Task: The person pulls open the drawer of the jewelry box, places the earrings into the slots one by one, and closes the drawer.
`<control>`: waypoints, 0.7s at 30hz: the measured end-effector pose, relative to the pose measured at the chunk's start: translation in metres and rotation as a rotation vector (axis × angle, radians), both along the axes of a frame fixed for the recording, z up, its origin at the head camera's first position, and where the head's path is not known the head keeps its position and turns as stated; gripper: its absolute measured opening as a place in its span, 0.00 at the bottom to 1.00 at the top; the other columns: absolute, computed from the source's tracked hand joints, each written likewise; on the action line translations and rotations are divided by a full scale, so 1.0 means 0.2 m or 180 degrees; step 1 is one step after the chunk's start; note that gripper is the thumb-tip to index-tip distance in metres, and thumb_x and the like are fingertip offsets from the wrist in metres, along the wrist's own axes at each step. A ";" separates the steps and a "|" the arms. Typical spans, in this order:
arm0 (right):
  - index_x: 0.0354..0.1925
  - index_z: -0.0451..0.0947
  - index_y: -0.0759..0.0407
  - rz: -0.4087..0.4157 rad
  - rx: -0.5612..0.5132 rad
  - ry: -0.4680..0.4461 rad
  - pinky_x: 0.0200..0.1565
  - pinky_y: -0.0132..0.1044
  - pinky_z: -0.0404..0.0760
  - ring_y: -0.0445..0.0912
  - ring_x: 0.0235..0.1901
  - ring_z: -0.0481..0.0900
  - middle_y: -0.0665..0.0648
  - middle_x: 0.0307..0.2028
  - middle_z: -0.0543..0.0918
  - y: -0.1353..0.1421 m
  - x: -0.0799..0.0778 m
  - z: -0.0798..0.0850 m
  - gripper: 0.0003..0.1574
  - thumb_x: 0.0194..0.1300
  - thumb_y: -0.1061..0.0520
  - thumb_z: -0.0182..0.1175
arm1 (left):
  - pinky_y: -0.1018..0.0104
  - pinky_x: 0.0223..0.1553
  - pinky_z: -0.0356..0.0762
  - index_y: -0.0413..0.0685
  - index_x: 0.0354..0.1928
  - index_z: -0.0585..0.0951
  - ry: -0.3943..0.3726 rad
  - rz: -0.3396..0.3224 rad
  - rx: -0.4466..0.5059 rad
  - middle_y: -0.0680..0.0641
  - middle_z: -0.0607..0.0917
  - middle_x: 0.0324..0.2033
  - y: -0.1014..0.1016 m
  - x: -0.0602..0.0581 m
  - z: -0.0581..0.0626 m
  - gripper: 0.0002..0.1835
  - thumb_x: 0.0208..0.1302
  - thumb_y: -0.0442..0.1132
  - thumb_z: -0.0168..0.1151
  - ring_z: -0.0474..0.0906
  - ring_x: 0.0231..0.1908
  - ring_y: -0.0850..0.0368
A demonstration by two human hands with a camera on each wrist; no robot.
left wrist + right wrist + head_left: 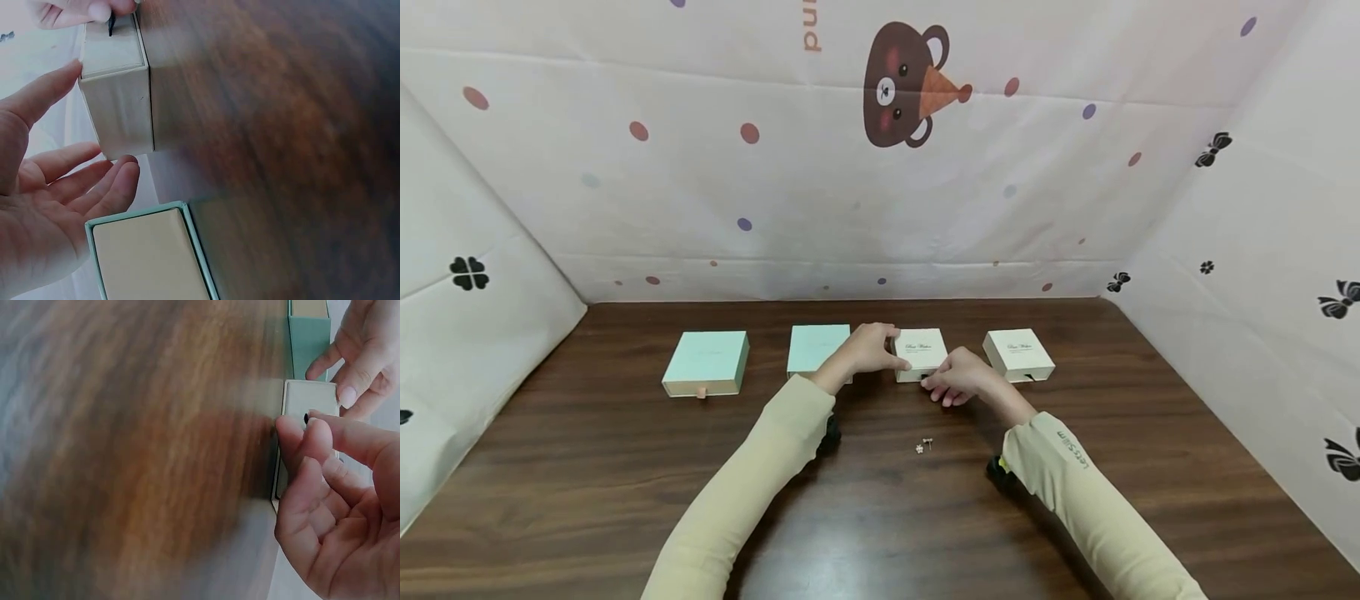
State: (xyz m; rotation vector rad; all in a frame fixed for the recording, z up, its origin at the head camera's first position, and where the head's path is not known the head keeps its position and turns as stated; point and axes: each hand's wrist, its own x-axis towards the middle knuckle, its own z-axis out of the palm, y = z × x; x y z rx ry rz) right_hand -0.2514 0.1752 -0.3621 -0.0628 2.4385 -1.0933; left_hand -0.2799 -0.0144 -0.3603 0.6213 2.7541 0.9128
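White drawer box (pixel 921 348): left hand (pixel 868 348) spread apart against its side, right hand (pixel 961 377) clamped on the black pull tab (pixel 112 25); I'd brace lightly, pull straight.

1. There it was, the white box (pixel 919 346), squared off, dark script lettering across its top!
2. Flat on the brown table (pixel 550 467) it lay, lettered face up, its front panel sitting flush!
3. And from that panel poked the black tab (pixel 111 25), short and thin, pinched in the right hand (pixel 958 377)!
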 end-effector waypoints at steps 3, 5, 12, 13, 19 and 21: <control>0.30 0.83 0.68 -0.0003 0.0044 0.0098 0.18 0.30 0.75 0.37 0.11 0.74 0.53 0.16 0.81 0.00 0.00 0.00 0.11 0.57 0.58 0.63 | 0.58 0.58 0.63 0.40 0.61 0.69 0.0020 0.0006 -0.0037 0.43 0.69 0.61 0.00 0.00 0.00 0.36 0.52 0.48 0.68 0.63 0.62 0.49; 0.30 0.83 0.67 -0.0011 0.0043 0.0141 0.18 0.30 0.75 0.37 0.11 0.74 0.53 0.16 0.81 0.00 0.00 0.00 0.11 0.57 0.59 0.63 | 0.58 0.58 0.64 0.40 0.61 0.69 0.0013 0.0016 -0.0051 0.43 0.70 0.60 0.00 0.00 0.01 0.36 0.52 0.48 0.68 0.64 0.61 0.49; 0.29 0.84 0.67 0.0068 0.0014 0.0088 0.18 0.30 0.75 0.37 0.11 0.74 0.52 0.15 0.81 0.01 -0.01 -0.01 0.10 0.56 0.59 0.63 | 0.58 0.58 0.64 0.41 0.62 0.68 0.0016 -0.0001 -0.0066 0.43 0.71 0.60 0.00 0.00 0.01 0.36 0.53 0.48 0.67 0.65 0.61 0.50; 0.28 0.84 0.67 0.0075 0.0020 0.0076 0.18 0.30 0.75 0.37 0.11 0.74 0.52 0.15 0.81 0.01 -0.01 -0.01 0.10 0.56 0.59 0.63 | 0.58 0.58 0.64 0.41 0.62 0.68 0.0012 -0.0001 -0.0058 0.44 0.71 0.60 0.00 0.00 0.01 0.36 0.52 0.48 0.67 0.65 0.61 0.50; 0.28 0.84 0.66 0.0109 0.0044 0.0017 0.18 0.30 0.74 0.37 0.11 0.73 0.52 0.15 0.81 0.01 -0.01 -0.01 0.09 0.54 0.59 0.64 | 0.58 0.58 0.64 0.41 0.62 0.67 0.0000 -0.0010 -0.0072 0.44 0.71 0.60 0.00 0.00 0.00 0.37 0.53 0.49 0.67 0.65 0.60 0.50; 0.28 0.84 0.66 0.0123 0.0044 0.0010 0.17 0.29 0.73 0.37 0.11 0.73 0.52 0.15 0.81 0.01 -0.01 -0.01 0.09 0.54 0.59 0.64 | 0.58 0.58 0.64 0.41 0.62 0.67 0.0003 -0.0001 -0.0092 0.44 0.71 0.60 0.00 0.01 0.01 0.37 0.53 0.49 0.67 0.65 0.60 0.50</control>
